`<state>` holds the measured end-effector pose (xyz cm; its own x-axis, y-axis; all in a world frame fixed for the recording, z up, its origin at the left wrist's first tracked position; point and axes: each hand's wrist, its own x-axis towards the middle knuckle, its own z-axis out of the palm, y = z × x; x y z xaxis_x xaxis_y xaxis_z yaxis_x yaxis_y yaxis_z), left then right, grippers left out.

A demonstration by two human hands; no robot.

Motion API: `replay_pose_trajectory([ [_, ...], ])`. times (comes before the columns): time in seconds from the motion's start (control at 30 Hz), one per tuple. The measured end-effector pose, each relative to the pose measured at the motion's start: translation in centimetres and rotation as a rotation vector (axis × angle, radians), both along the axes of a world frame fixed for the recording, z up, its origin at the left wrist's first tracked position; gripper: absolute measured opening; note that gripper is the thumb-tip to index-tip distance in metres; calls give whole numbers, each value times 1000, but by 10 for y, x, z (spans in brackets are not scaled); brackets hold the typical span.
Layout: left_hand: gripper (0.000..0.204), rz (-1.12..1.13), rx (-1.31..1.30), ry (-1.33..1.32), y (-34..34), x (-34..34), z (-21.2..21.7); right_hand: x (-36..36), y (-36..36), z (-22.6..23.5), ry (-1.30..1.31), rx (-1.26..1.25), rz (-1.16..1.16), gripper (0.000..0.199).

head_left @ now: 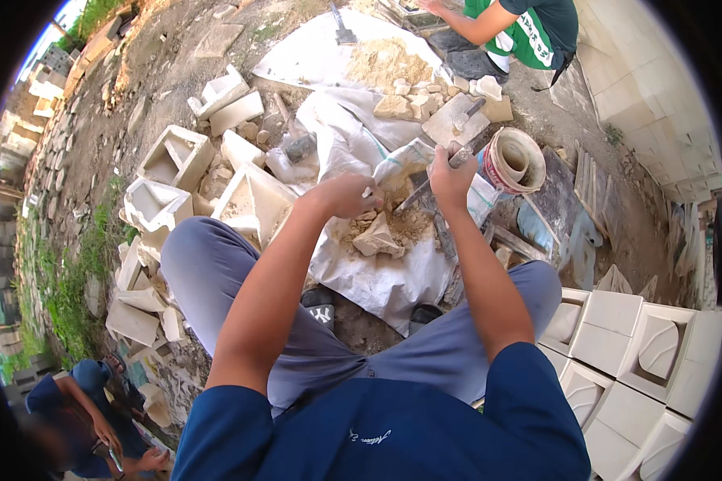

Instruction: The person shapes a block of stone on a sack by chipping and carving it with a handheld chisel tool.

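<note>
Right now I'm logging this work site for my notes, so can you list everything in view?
stone chunk: one, pale tan, on the sack under the left hand
metal tool: one, grey, gripped in the right hand, tip down at the rubble
white sacks: several, spread on the ground between the feet
hollow moulded blocks: several, cream, heaped at left
finished blocks: a stack, white, at lower right
bucket: one, white with red band, lying on its side beyond the right hand
sand pile: one, tan, on a sack at top
person in green: one, crouched at top
person in blue: one, lower left
left hand: resting on the rubble
right hand: closed round the tool
</note>
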<state>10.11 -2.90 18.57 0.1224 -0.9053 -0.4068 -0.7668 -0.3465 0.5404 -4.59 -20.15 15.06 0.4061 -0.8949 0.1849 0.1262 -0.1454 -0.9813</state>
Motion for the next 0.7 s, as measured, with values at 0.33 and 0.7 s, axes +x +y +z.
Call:
replay_pose_trajectory([
  [0.33,47,-3,-107,1,-5,-8,4,-9,-9,-16,-4,25,-8,35],
  [0.7,45,15,-174,67,-5,-9,8,-4,-2,-4,61,-147,-79,32],
])
